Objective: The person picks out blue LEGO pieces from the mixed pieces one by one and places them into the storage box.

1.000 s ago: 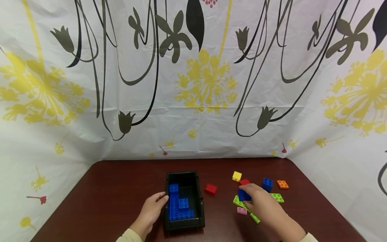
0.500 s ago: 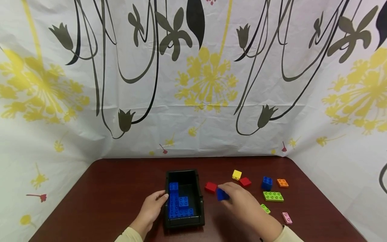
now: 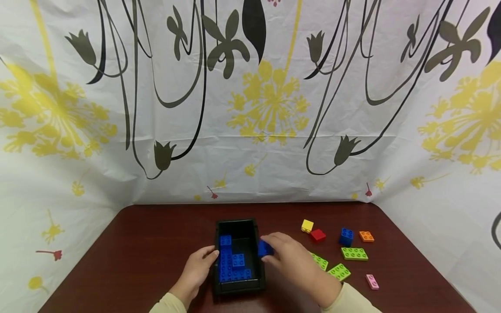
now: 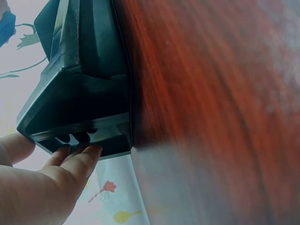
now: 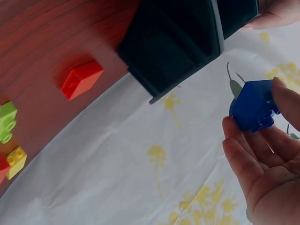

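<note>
At the left side of a black plastic bin (image 3: 239,288), my left hand (image 3: 197,267) grips the wall, its thumb at the rim and fingers at a slot below, as the left wrist view shows. Several blue bricks (image 3: 225,263) lie inside the bin, along its left and near sides. Between thumb and fingertips my right hand (image 3: 293,261) pinches another blue brick (image 3: 265,248), raised at the bin's right rim. Seen from the right wrist, this blue brick (image 5: 253,105) is tilted, studs toward the palm. A red brick (image 5: 82,79) on the table, hidden in the head view, shows there too.
To the right on the dark wooden table (image 3: 168,234) lie a yellow brick (image 3: 307,226), a red brick (image 3: 318,235), a blue brick (image 3: 346,237), an orange brick (image 3: 366,236), a pink brick (image 3: 372,281) and several green bricks (image 3: 354,254). A patterned cloth (image 3: 254,174) hangs behind.
My right hand has carried the blue brick leftward, from above the loose bricks to the bin's right rim, now covering the nearby red brick. The left hand and bin stay put.
</note>
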Demonstrator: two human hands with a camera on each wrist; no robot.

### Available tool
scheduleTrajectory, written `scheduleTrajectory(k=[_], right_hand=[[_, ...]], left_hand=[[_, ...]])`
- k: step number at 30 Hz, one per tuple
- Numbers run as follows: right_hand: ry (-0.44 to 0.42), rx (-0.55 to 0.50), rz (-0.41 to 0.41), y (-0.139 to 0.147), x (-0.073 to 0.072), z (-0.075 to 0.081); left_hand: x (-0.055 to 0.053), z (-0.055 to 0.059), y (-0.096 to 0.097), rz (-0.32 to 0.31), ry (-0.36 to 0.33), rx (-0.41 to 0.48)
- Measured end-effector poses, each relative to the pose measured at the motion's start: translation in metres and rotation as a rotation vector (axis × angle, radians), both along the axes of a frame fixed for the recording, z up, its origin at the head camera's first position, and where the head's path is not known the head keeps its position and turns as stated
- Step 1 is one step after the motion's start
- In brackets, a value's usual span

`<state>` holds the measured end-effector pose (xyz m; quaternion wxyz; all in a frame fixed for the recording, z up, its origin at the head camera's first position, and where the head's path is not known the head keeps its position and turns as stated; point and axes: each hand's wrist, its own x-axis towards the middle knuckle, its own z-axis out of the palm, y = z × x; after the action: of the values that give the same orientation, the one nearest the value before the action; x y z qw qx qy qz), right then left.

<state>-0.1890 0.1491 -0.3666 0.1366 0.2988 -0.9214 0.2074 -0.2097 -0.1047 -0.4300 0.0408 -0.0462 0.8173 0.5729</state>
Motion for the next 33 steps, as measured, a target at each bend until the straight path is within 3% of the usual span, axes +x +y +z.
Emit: scheduleTrajectory(k=[6,21,33], right_hand=[[0.043,0.014,0.019,-0.014,-0.008,-0.002],[-0.033,0.082,0.043,-0.047,-0.027,-0.007],[-0.059,0.207,-0.008,-0.069,-0.048,-0.013]], left_hand=[[-0.001,0.000,0.001,0.002,0.018,0.010],[-0.002,0.000,0.004,0.008,0.034,0.010],[-0.003,-0.003,0.001,0.007,0.012,0.003]])
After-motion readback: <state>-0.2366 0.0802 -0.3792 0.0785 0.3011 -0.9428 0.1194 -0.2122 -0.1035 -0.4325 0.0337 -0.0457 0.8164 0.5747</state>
